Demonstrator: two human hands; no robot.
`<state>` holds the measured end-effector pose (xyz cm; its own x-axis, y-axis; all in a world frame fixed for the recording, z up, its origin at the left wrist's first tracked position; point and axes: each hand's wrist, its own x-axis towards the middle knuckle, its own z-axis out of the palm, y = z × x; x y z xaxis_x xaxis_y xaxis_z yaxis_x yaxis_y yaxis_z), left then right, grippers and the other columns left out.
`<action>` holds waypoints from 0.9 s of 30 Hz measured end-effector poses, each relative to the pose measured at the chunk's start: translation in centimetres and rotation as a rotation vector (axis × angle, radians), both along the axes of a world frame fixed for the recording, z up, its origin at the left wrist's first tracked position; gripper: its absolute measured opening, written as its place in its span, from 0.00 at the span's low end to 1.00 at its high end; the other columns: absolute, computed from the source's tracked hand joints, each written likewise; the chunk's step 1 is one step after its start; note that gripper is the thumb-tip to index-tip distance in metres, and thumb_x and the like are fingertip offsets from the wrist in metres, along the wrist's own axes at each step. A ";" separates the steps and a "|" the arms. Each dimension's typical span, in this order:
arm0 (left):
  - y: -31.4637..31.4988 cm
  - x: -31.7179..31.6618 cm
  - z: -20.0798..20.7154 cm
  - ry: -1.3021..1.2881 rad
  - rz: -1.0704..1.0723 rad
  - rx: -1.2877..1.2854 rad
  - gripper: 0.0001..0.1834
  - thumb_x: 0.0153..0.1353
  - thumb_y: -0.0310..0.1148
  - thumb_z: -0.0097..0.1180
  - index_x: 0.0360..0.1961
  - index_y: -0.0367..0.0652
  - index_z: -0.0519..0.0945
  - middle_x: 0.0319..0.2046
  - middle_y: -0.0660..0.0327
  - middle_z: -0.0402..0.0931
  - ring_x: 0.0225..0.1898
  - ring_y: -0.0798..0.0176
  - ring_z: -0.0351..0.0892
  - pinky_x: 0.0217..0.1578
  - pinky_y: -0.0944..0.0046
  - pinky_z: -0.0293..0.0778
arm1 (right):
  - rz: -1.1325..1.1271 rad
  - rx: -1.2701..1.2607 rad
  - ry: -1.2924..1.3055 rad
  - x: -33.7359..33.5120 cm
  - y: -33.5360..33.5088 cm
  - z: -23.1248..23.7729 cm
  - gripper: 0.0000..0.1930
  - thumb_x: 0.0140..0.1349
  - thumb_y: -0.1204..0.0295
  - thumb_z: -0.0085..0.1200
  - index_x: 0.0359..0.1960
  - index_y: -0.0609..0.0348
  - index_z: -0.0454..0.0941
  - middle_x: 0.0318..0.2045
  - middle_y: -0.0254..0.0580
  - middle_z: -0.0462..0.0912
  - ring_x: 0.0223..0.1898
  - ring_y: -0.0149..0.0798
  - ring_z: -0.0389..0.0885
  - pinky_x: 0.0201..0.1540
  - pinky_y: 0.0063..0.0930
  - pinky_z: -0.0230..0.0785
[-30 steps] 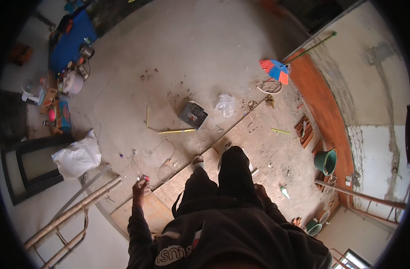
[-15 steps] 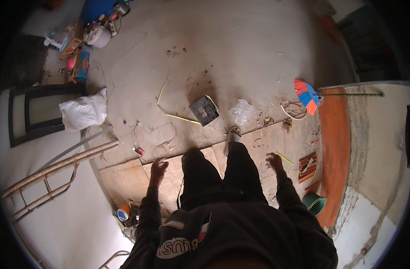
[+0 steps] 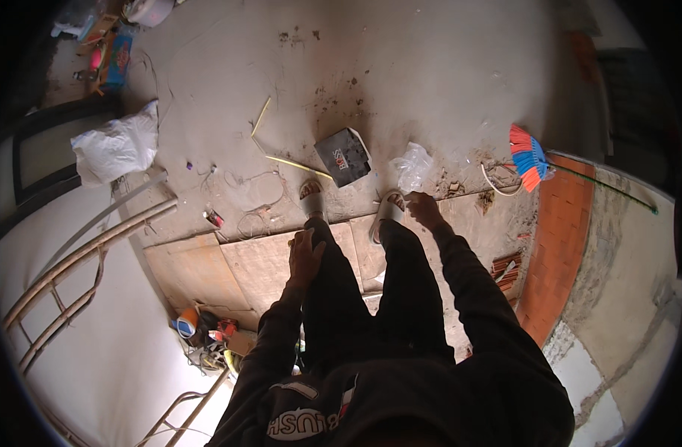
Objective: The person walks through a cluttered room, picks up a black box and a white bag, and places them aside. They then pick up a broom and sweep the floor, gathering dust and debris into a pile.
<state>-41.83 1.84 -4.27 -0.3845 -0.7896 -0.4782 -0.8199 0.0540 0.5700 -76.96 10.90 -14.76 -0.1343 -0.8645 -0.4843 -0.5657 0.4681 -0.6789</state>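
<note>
My left hand (image 3: 305, 258) hangs in front of my left knee, its fingers loosely curved and apart, with nothing seen in it. My right hand (image 3: 426, 211) reaches forward beside my right sandal (image 3: 386, 212); it looks loosely open and holds nothing I can make out. Just beyond its fingers lies a crumpled clear plastic bag (image 3: 412, 167), apart from them. To the left of the bag a black cardboard box (image 3: 342, 158) sits tilted on the floor. A bent yellow strip (image 3: 292, 162) runs up to the box's near left corner.
Cardboard sheets (image 3: 192, 272) cover the floor around my legs. A red-and-blue broom (image 3: 529, 159) rests by the orange brick ledge (image 3: 553, 246) on the right. A white sack (image 3: 119, 145) and a rusty metal frame (image 3: 95, 246) stand left. Cables and dirt lie scattered.
My left foot has stepped forward beside the box. My right hand has swung forward and inward toward the plastic bag, and my left hand has moved inward to my knee.
</note>
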 end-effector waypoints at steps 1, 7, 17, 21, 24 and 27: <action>-0.4 -0.2 -1.0 0.000 -0.002 -0.011 0.28 0.55 0.41 0.56 0.53 0.35 0.69 0.50 0.47 0.67 0.53 0.45 0.66 0.52 0.51 0.63 | 0.102 -0.045 0.053 1.2 -1.2 -1.0 0.14 0.52 0.69 0.48 0.39 0.62 0.77 0.28 0.48 0.80 0.27 0.40 0.80 0.31 0.31 0.73; -0.9 1.0 -4.5 -0.093 -0.035 -0.008 0.29 0.55 0.40 0.57 0.55 0.36 0.66 0.53 0.47 0.64 0.56 0.45 0.62 0.56 0.49 0.57 | -0.010 0.094 0.070 8.0 -6.5 -7.5 0.16 0.49 0.74 0.43 0.39 0.61 0.76 0.37 0.56 0.79 0.42 0.53 0.77 0.47 0.42 0.67; -4.0 2.2 -3.7 -0.135 -0.041 -0.017 0.28 0.54 0.37 0.59 0.53 0.35 0.67 0.51 0.47 0.67 0.55 0.46 0.63 0.55 0.50 0.58 | -0.188 0.242 -0.033 9.2 -12.9 -18.8 0.21 0.47 0.72 0.48 0.45 0.66 0.74 0.38 0.56 0.79 0.43 0.51 0.77 0.47 0.41 0.68; -4.3 3.1 -4.0 -0.156 0.014 0.001 0.27 0.53 0.36 0.59 0.51 0.35 0.69 0.49 0.47 0.69 0.55 0.46 0.65 0.55 0.50 0.59 | -0.598 0.506 -0.222 9.5 -15.0 -21.4 0.29 0.47 0.75 0.52 0.55 0.65 0.62 0.31 0.51 0.79 0.28 0.44 0.81 0.31 0.39 0.74; -4.7 3.5 -4.2 -0.155 0.029 0.007 0.27 0.52 0.35 0.60 0.51 0.35 0.69 0.49 0.48 0.68 0.54 0.46 0.65 0.55 0.50 0.59 | -0.909 0.454 -0.457 9.6 -14.9 -23.3 0.33 0.50 0.76 0.52 0.60 0.58 0.54 0.32 0.49 0.78 0.27 0.43 0.80 0.28 0.42 0.74; -5.2 3.7 -4.1 -0.134 0.042 0.017 0.27 0.51 0.35 0.61 0.50 0.35 0.69 0.48 0.48 0.68 0.54 0.46 0.65 0.54 0.51 0.60 | -1.132 0.257 -0.509 10.0 -13.8 -25.1 0.35 0.53 0.77 0.50 0.63 0.53 0.48 0.35 0.52 0.76 0.26 0.42 0.78 0.25 0.42 0.73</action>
<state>-38.12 -3.32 -8.42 -0.2830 -0.7949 -0.5367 -0.8901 0.0093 0.4556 -66.98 -2.86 -39.83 -0.4843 -0.2625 -0.8346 0.5331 0.6678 -0.5194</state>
